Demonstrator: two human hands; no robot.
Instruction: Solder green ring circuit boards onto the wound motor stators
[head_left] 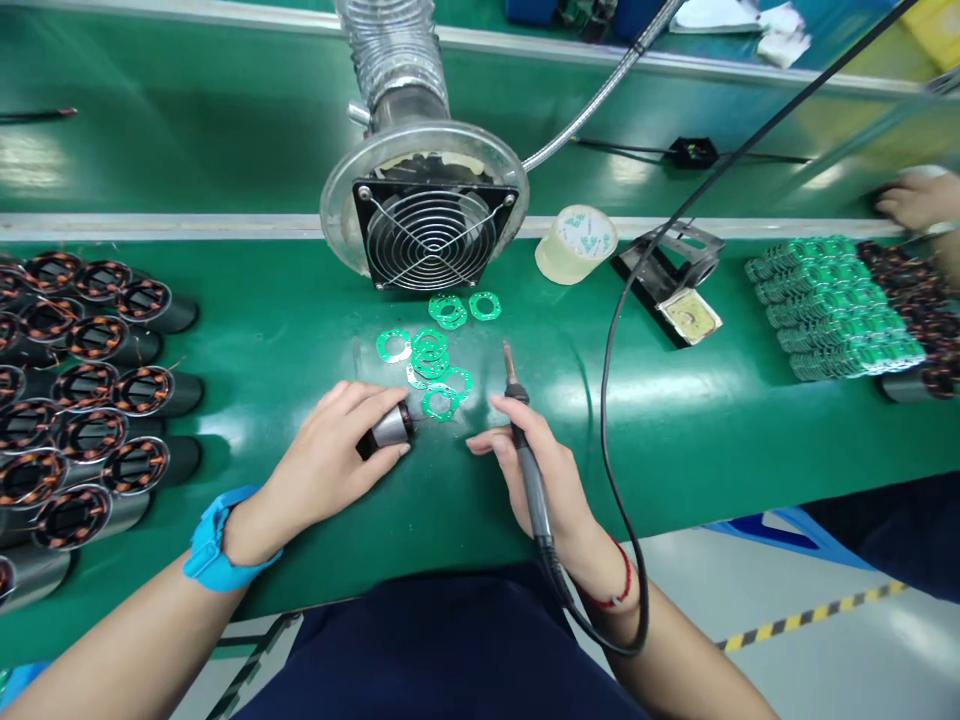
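As our left hand clasps a cylinder beside the green rings, our right hand grips a soldering iron.

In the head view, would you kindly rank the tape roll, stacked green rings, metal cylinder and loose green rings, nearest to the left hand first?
1. Metal cylinder, in the left hand.
2. Loose green rings, just ahead-right.
3. Tape roll, farther right.
4. Stacked green rings, far right.

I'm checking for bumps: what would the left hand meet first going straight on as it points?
Past the held stator, the left hand would probably first meet the loose ring-shaped circuit boards, though depth is unclear.
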